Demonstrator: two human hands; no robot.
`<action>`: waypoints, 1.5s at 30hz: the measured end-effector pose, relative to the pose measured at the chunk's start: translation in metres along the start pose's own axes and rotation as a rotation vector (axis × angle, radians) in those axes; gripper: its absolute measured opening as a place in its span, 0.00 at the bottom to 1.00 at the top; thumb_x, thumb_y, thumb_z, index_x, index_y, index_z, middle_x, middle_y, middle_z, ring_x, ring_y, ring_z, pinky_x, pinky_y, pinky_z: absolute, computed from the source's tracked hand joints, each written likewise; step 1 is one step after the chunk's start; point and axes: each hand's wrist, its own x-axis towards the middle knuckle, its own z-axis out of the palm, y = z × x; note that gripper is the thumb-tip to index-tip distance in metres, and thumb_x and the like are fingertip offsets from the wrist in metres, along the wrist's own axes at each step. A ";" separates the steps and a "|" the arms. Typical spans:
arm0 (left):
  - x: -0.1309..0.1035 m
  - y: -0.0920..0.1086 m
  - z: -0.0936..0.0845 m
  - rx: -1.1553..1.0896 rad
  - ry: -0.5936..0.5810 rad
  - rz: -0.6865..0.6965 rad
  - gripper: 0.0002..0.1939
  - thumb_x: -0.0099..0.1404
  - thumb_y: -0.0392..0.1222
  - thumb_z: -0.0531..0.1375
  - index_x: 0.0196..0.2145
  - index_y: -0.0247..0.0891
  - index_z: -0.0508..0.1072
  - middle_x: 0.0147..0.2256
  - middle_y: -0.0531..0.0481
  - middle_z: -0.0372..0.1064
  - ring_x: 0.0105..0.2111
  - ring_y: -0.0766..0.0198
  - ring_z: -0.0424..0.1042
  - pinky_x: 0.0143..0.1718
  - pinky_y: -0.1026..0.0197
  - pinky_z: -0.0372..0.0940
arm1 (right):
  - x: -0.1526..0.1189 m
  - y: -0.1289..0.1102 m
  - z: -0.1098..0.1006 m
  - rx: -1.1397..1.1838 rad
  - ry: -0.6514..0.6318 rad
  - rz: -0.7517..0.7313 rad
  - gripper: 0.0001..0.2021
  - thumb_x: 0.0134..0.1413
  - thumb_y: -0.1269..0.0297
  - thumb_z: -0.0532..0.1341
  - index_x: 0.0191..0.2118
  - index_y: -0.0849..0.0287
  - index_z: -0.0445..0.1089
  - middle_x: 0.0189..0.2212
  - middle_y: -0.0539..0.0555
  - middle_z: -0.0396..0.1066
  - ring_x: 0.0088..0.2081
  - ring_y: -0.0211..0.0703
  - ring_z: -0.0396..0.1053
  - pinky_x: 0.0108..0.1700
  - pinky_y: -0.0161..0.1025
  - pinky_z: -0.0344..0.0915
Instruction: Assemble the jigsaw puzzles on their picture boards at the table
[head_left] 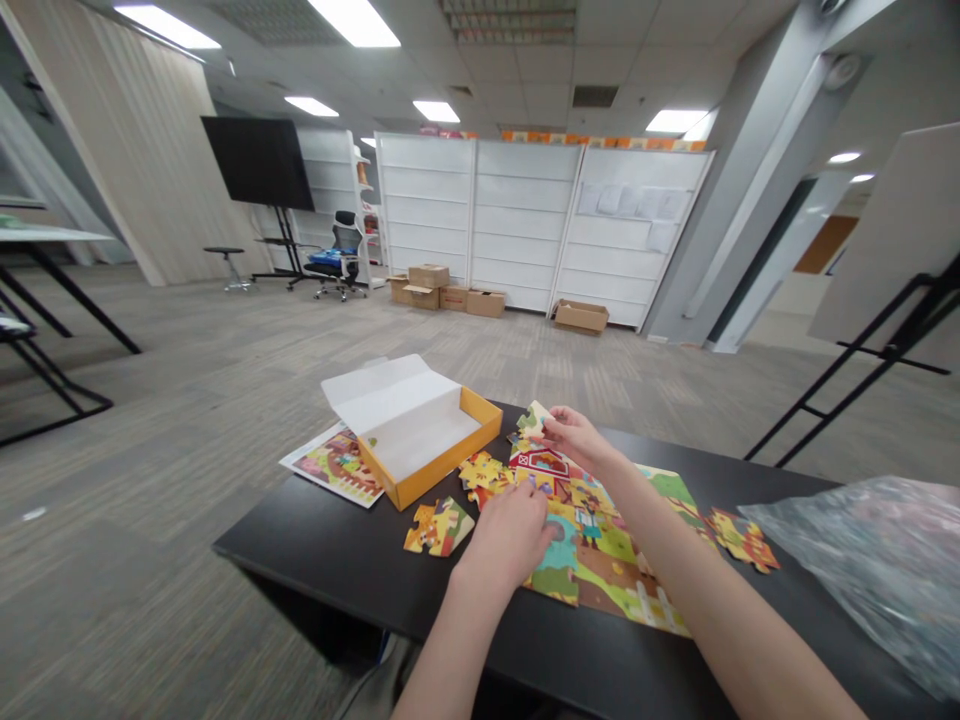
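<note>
A partly joined farm-scene jigsaw puzzle (607,560) lies on the black table, a red barn showing near its far side. My right hand (581,440) pinches a light-coloured puzzle piece (533,416) at the puzzle's far left corner. Its lower edge is close to the barn; I cannot tell whether it touches. My left hand (514,525) rests on the puzzle's left part, fingers apart and slightly bent, covering some of it. Left of that hand sits a loose puzzle piece with an orange animal (439,527). Yellow puzzle pieces (484,472) lie between the hand and the box.
An open yellow-edged box (442,455) with a white inside stands on the table's left, partly over a printed picture sheet (341,465). More pieces (742,538) lie right of the puzzle, beside a crumpled clear plastic bag (870,570). The table's edge (360,600) runs along the near side.
</note>
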 end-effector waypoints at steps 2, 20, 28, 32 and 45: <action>0.000 0.000 0.000 0.003 -0.001 -0.004 0.10 0.68 0.46 0.59 0.39 0.36 0.74 0.44 0.40 0.72 0.46 0.49 0.73 0.46 0.52 0.67 | 0.002 0.005 0.008 0.005 0.005 -0.021 0.25 0.36 0.54 0.76 0.35 0.55 0.63 0.27 0.45 0.72 0.30 0.37 0.73 0.35 0.36 0.71; -0.001 0.002 -0.003 -0.086 0.076 -0.075 0.06 0.69 0.40 0.57 0.35 0.37 0.71 0.41 0.43 0.74 0.43 0.53 0.75 0.42 0.56 0.67 | -0.016 -0.046 -0.026 -0.544 -0.279 0.099 0.18 0.46 0.56 0.73 0.38 0.61 0.70 0.25 0.48 0.72 0.25 0.33 0.68 0.25 0.29 0.63; 0.006 -0.017 -0.005 -0.673 0.570 -0.268 0.13 0.66 0.41 0.60 0.45 0.40 0.62 0.33 0.51 0.75 0.34 0.58 0.77 0.37 0.59 0.66 | -0.038 -0.065 0.022 -0.486 -0.612 -0.017 0.18 0.51 0.53 0.70 0.40 0.59 0.68 0.30 0.48 0.72 0.29 0.34 0.68 0.31 0.32 0.64; 0.004 -0.032 -0.010 -0.713 0.700 -0.291 0.16 0.66 0.41 0.59 0.50 0.40 0.61 0.29 0.54 0.74 0.33 0.57 0.77 0.36 0.59 0.65 | -0.024 -0.035 0.029 -0.679 -0.355 -0.281 0.13 0.61 0.52 0.61 0.38 0.58 0.69 0.35 0.52 0.73 0.36 0.41 0.70 0.40 0.39 0.68; -0.003 -0.051 -0.021 -0.682 0.808 -0.264 0.06 0.66 0.43 0.58 0.35 0.40 0.70 0.32 0.52 0.74 0.31 0.64 0.75 0.36 0.64 0.66 | -0.003 0.015 0.012 -1.376 -0.096 -0.360 0.11 0.57 0.67 0.64 0.46 0.59 0.71 0.44 0.57 0.75 0.47 0.49 0.72 0.49 0.42 0.64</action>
